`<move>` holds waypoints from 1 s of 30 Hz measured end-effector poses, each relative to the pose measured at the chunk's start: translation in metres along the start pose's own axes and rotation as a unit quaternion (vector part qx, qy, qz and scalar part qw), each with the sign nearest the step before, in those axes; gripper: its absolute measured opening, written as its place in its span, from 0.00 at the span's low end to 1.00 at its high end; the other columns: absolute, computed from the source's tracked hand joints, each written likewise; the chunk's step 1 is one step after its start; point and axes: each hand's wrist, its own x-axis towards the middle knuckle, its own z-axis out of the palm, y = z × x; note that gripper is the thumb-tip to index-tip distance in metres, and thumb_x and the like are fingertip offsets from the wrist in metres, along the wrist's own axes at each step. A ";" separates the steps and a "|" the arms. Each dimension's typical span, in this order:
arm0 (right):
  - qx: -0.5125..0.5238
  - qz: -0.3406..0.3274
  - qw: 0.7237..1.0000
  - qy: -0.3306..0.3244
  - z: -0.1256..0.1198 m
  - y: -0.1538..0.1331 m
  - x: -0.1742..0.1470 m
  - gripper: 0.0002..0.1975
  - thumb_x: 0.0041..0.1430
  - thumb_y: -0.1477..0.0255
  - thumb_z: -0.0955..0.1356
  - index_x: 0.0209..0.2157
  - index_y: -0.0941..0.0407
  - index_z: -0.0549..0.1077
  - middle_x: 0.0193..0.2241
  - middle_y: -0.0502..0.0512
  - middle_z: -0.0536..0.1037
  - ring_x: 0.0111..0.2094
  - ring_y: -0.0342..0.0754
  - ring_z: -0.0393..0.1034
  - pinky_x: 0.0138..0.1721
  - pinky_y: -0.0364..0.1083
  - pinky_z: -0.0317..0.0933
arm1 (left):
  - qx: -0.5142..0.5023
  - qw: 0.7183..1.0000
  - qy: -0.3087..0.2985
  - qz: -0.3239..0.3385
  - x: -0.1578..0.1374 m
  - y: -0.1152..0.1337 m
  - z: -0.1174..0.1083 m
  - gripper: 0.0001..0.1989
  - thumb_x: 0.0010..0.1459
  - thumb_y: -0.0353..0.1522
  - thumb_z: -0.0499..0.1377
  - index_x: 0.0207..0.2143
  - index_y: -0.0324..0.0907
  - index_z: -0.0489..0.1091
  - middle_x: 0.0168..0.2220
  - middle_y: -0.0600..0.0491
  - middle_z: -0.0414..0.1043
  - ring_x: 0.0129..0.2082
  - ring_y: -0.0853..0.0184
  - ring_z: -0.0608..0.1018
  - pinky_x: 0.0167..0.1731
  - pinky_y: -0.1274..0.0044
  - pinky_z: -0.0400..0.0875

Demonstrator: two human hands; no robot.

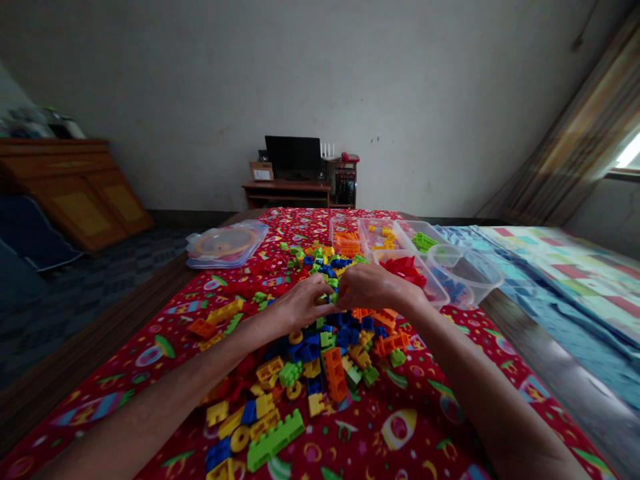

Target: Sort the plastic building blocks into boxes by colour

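Note:
A spread of toy building bricks (pixel 305 348) in blue, green, yellow and orange lies over the red patterned tablecloth. My left hand (pixel 304 303) is over the middle of it, thumb and forefinger curled toward each other. Close beside it, my right hand (pixel 367 287) bends its fingers down, and their tips are hidden. A bit of green shows between the two hands; whether it is held or lies behind them I cannot tell. Nearer to me are a long green brick (pixel 276 440), an orange brick (pixel 335 375) and a yellow ring piece (pixel 240 439).
Clear plastic boxes at the right hold sorted bricks: orange bricks (pixel 347 244), yellow bricks (pixel 384 240), green bricks (pixel 424 242) and red bricks (pixel 406 270). A round clear tub (pixel 483 277) stands beside them. Stacked plastic lids (pixel 227 243) lie at the far left.

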 end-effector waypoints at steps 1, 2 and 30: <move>-0.006 0.005 1.000 0.001 0.001 -0.002 0.000 0.11 0.54 0.64 0.70 0.33 0.58 0.80 0.29 0.57 0.79 0.28 0.45 0.70 0.26 0.42 0.54 | -0.009 1.000 0.004 -0.001 0.001 -0.001 -0.001 0.16 0.56 0.45 0.58 0.28 0.41 0.70 0.29 0.55 0.63 0.31 0.68 0.69 0.31 0.77 0.64; -0.008 0.008 1.000 0.003 0.001 -0.003 0.000 0.11 0.54 0.64 0.71 0.33 0.57 0.80 0.30 0.58 0.79 0.30 0.46 0.71 0.27 0.43 0.55 | -0.020 1.000 0.008 -0.004 0.002 -0.002 -0.003 0.16 0.56 0.45 0.58 0.29 0.41 0.70 0.29 0.55 0.64 0.30 0.68 0.69 0.30 0.77 0.64; 0.045 -0.093 0.977 0.186 0.032 -0.015 0.017 0.08 0.62 0.74 0.62 0.42 0.59 0.65 0.26 0.51 0.70 0.24 0.41 0.57 0.27 0.42 0.48 | -0.467 0.863 0.019 -0.193 0.005 0.033 -0.026 0.34 0.62 0.54 0.32 0.51 0.41 0.63 0.39 0.45 0.74 0.37 0.62 0.77 0.39 0.67 0.74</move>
